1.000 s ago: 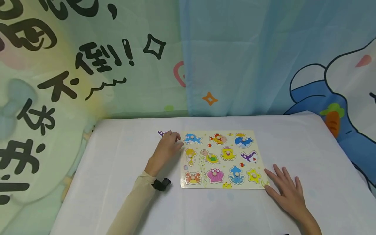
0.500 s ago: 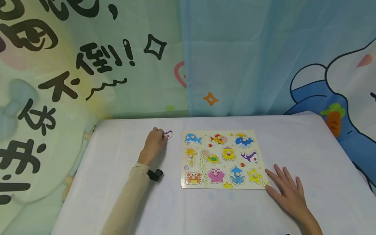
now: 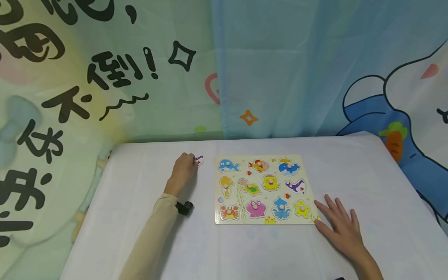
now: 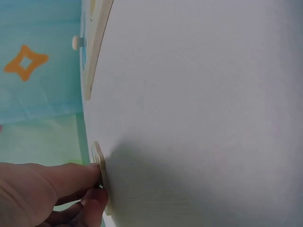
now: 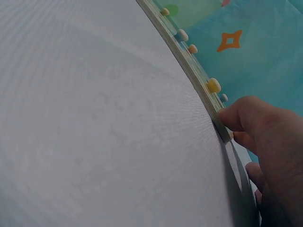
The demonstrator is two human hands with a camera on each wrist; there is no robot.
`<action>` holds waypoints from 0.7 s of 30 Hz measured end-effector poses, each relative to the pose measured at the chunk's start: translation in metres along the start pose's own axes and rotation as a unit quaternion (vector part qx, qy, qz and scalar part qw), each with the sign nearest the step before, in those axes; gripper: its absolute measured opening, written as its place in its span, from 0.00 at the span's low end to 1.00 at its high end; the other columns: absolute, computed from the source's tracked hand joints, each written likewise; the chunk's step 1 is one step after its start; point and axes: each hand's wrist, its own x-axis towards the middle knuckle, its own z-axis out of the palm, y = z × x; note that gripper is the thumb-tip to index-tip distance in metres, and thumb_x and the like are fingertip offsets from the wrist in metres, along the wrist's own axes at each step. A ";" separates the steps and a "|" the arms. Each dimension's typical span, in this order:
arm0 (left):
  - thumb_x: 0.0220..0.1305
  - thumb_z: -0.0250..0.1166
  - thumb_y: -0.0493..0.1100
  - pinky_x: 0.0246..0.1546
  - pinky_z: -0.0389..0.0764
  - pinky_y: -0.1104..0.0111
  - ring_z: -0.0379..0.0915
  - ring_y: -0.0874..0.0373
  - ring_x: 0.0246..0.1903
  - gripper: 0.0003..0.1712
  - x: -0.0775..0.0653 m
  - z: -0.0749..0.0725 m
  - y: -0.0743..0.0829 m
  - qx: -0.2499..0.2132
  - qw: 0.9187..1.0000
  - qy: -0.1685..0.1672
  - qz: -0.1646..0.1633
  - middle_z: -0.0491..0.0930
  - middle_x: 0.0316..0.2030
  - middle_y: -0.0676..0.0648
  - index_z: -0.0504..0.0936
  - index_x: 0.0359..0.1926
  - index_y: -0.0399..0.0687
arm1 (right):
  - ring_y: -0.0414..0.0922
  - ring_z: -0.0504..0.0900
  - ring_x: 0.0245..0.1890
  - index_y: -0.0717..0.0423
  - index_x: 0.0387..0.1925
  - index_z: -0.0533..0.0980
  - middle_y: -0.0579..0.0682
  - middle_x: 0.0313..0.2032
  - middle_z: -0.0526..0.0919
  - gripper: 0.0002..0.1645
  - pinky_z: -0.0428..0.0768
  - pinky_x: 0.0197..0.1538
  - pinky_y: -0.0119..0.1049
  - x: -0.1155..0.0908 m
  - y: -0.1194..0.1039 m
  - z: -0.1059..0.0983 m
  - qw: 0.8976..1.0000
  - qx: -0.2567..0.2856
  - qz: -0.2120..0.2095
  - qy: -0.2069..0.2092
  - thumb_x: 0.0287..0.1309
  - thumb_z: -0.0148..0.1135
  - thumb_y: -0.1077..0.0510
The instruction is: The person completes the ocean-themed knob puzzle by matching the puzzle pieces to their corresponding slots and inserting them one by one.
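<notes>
In the head view my left hand (image 3: 182,171) is at the table's far left part, beside the puzzle board. Its fingertips pinch a small purple-and-white whale puzzle piece (image 3: 200,160); most of the piece is hidden behind the hand. Seen from the left wrist, the thin piece (image 4: 103,177) lies flat against the white cloth, fingers at its middle. The cream peg puzzle board (image 3: 257,223) bears several sea-animal pictures, many with knobs. At its lower right corner rests the thumb of my right hand (image 3: 341,229), the other fingers spread and straight on the cloth.
A white cloth (image 3: 266,252) covers the table. Behind it hangs a printed curtain (image 3: 280,77) with lettering, stars and a cartoon rabbit. The board's whale spot (image 3: 296,187) shows a purple whale picture without a visible knob.
My left hand has shifted left, away from the board's edge; the piece's right end now shows instead of its left end. The right hand and board stay put.
</notes>
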 end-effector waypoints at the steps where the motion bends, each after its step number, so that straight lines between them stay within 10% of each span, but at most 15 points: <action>1: 0.66 0.58 0.35 0.41 0.78 0.57 0.77 0.46 0.37 0.10 0.000 0.000 0.000 0.002 1.000 0.002 0.000 0.79 0.36 0.37 0.81 0.41 0.31 | 0.61 0.35 0.77 0.54 0.64 0.69 0.65 0.73 0.54 0.34 0.20 0.68 0.66 0.000 0.000 0.000 1.000 0.001 0.000 -0.001 0.60 0.58 0.43; 15: 0.63 0.58 0.30 0.34 0.77 0.54 0.76 0.41 0.31 0.07 -0.001 0.005 0.008 0.037 0.997 0.046 0.042 0.77 0.32 0.33 0.79 0.33 0.27 | 0.62 0.34 0.77 0.55 0.64 0.69 0.65 0.73 0.53 0.34 0.19 0.68 0.66 0.002 0.001 -0.004 1.000 -0.008 0.006 -0.002 0.61 0.57 0.44; 21: 0.63 0.60 0.30 0.35 0.78 0.56 0.75 0.45 0.32 0.05 -0.002 -0.001 0.040 0.059 0.995 0.039 0.075 0.77 0.32 0.35 0.80 0.34 0.28 | 0.61 0.35 0.77 0.56 0.64 0.69 0.64 0.74 0.53 0.34 0.20 0.68 0.66 0.001 -0.002 -0.002 1.000 0.000 0.008 -0.007 0.60 0.58 0.44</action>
